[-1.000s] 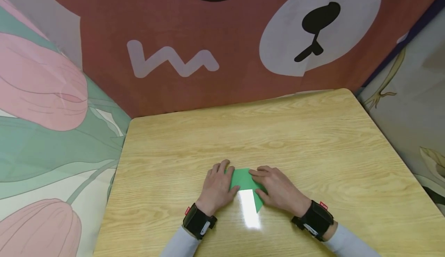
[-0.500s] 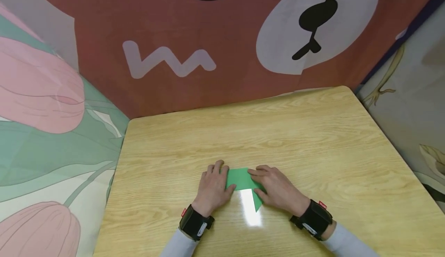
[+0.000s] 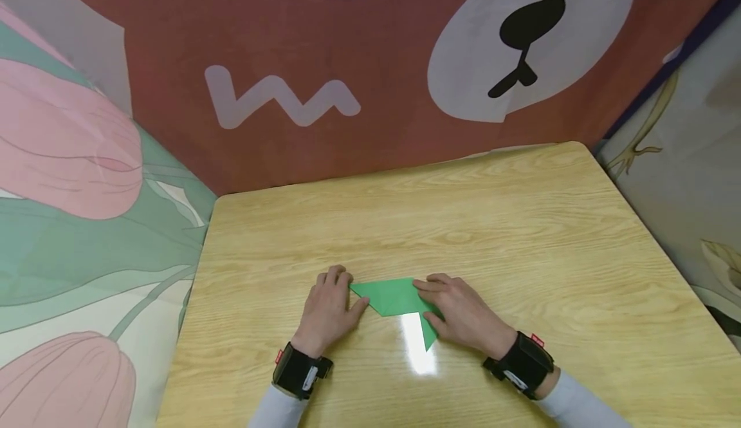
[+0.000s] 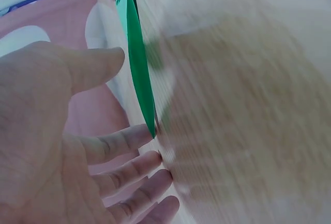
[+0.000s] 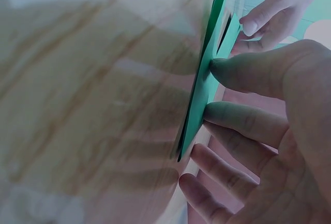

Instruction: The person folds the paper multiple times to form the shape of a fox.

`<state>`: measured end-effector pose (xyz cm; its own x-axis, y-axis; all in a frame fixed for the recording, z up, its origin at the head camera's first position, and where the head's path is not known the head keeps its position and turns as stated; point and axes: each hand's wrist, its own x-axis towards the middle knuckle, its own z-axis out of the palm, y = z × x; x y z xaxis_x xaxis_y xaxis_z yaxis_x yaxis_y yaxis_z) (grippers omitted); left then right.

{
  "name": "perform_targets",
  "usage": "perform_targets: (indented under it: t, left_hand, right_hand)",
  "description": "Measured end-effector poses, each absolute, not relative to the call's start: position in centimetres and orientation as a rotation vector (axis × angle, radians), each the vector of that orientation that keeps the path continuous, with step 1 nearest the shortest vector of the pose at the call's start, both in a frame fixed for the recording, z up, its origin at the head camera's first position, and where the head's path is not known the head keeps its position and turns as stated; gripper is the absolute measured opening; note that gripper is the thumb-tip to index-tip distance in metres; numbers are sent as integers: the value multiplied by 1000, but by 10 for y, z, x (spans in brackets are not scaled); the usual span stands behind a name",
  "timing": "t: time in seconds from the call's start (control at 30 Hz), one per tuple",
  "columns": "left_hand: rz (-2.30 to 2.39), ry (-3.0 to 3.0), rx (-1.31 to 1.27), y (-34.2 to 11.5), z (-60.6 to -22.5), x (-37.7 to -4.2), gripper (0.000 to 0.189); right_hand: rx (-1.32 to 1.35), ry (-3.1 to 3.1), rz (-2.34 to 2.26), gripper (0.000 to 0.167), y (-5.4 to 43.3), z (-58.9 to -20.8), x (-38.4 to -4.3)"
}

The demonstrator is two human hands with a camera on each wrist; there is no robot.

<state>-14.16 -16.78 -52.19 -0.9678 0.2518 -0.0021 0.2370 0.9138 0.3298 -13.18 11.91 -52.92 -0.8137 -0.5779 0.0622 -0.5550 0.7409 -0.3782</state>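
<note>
A folded sheet of green paper lies on the wooden table, with one point toward the left and another toward the person. My left hand is at its left tip, fingers extended; in the left wrist view the index fingertip meets the tip of the green paper while the thumb stands off it. On the right part, my right hand rests with thumb and index fingertips pressing the paper down, as the right wrist view shows on the green paper. The right hand's fingers cover part of the paper's right side.
The light wooden table reaches back to a brown cloth backdrop with a bear print. Floral cloth hangs on the left. A bright light reflection lies on the tabletop just in front of the paper. Black bands circle both wrists.
My left hand has slid left along the paper to its left tip, uncovering the pointed left part. The right hand and the paper have stayed in place.
</note>
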Motion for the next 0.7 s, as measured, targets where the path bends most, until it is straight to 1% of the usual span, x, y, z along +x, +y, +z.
perform_targets:
  t: [0.23, 0.4, 0.6, 0.7]
  left_hand:
    - [534, 2989, 348, -169, -521, -146, 47]
    - [573, 2967, 328, -169, -518, -148, 39]
    - [652, 2957, 312, -168, -515, -149, 24]
    - [671, 2952, 285, -167, -514, -151, 20]
  right_hand:
    - [-942, 2880, -618, 46, 120, -531, -132]
    - [-932, 2872, -629, 46, 120, -530, -132]
    - [-929, 2870, -639, 45, 120, -530, -131]
    - [-935, 2873, -632, 44, 119, -530, -131]
